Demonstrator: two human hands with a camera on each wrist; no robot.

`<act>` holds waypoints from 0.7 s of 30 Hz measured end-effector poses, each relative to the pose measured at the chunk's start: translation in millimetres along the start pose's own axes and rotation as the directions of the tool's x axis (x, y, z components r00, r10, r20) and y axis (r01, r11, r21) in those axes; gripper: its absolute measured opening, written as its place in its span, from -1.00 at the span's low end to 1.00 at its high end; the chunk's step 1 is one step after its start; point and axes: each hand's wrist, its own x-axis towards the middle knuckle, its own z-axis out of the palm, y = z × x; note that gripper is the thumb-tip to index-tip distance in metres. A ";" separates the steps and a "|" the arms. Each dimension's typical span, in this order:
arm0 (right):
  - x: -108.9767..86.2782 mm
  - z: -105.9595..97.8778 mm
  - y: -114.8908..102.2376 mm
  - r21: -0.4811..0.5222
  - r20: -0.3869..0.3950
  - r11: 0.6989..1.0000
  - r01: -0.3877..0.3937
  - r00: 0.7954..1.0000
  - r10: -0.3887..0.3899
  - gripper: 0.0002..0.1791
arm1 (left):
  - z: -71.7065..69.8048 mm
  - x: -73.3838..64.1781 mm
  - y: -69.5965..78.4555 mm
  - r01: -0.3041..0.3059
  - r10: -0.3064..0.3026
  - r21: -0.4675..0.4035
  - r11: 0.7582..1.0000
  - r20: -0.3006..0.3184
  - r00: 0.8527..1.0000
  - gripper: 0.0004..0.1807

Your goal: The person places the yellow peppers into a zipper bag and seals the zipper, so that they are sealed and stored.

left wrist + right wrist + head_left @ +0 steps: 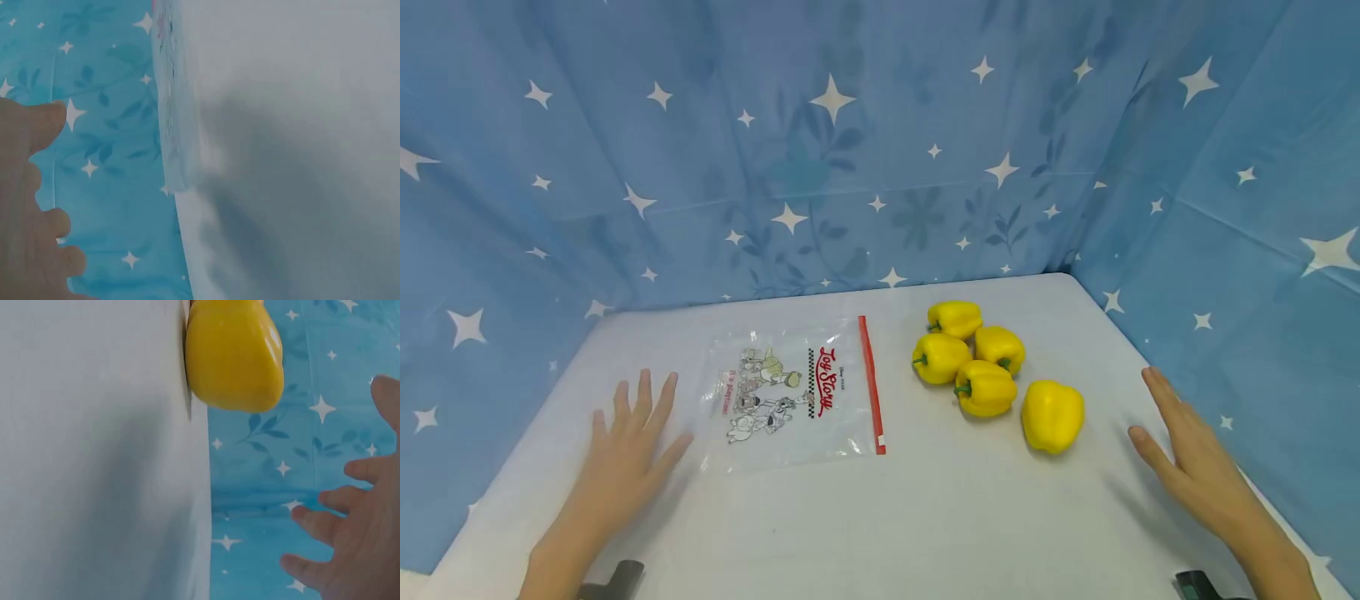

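My left hand (625, 454) is held over the left side of the white table, fingers spread and straight, with nothing in it. Just to its right lies a flat clear zip bag (842, 408) with cartoon prints, "Toy Story" lettering and a red zip edge. Over the right side, my right hand (1202, 467) is also bare, its fingers straight and the thumb apart. Nearest to it is a yellow bell pepper (1052, 417), seen close up in the right wrist view (234, 356). Behind that one, several more yellow bell peppers (987, 389) sit in a cluster.
The white table (880, 525) has a rounded far right corner. Blue curtains (880, 167) with white stars and leaf prints hang behind it and along both sides. Dark wrist devices (617, 579) show at the bottom edge.
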 end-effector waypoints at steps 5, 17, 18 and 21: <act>-1.5 9.2 -10.0 0.142 0.004 0.985 -0.097 0.995 0.097 -0.12 | 0.9 6.2 16.0 0.040 -0.038 -0.095 0.995 0.028 0.999 -0.05; 13.4 21.9 -27.2 0.375 0.065 0.923 -0.085 0.996 0.065 -0.24 | 1.9 22.4 58.2 0.159 -0.137 -0.223 0.962 0.111 0.984 -0.06; 15.6 22.4 -27.4 0.386 0.077 0.918 -0.090 0.995 0.065 -0.24 | 3.0 24.2 60.7 0.161 -0.138 -0.238 0.958 0.110 0.984 -0.06; 20.5 23.5 -27.1 0.412 0.102 0.905 -0.105 0.992 0.069 -0.27 | 5.5 28.7 68.3 0.159 -0.133 -0.279 0.947 0.111 0.985 -0.08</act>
